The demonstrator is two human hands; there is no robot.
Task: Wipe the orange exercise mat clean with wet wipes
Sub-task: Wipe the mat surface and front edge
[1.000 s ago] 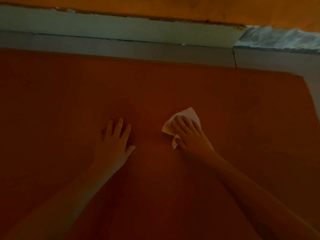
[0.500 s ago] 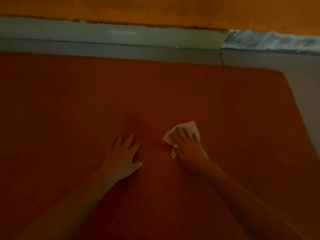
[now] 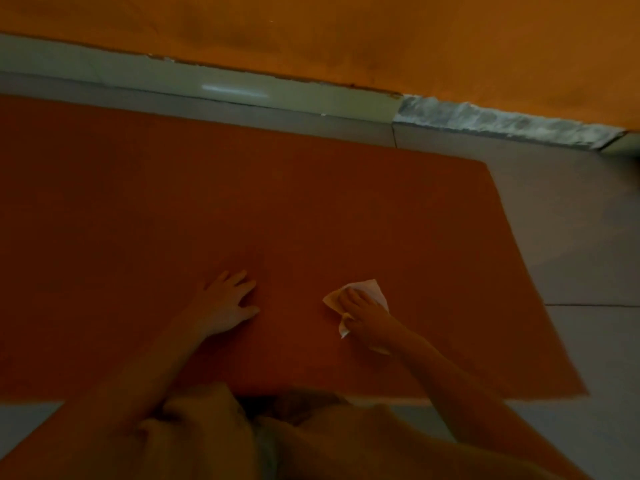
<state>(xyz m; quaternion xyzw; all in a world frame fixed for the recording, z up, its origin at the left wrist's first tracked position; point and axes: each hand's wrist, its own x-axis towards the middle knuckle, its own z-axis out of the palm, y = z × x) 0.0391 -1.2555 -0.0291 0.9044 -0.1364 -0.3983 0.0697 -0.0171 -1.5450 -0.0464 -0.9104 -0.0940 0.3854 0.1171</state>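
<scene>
The orange exercise mat [image 3: 173,220] lies flat on the floor and fills most of the view. My left hand [image 3: 227,304] rests flat on the mat near its middle, fingers spread and straight. To its right, my right hand [image 3: 367,313] presses a white wet wipe [image 3: 370,291] onto the mat with straight fingers. The wipe's corners stick out beyond the fingertips and by the thumb. The scene is dim.
Grey floor tiles [image 3: 571,237] border the mat on the right and at the near edge. A pale skirting strip [image 3: 242,91] runs under the orange wall [image 3: 346,36] behind the mat. My knees and clothing [image 3: 214,431] sit at the mat's near edge.
My right hand has drawn the wipe back toward me across the mat. The left hand came back with it. The view has pulled back, so the mat's near and right edges now show.
</scene>
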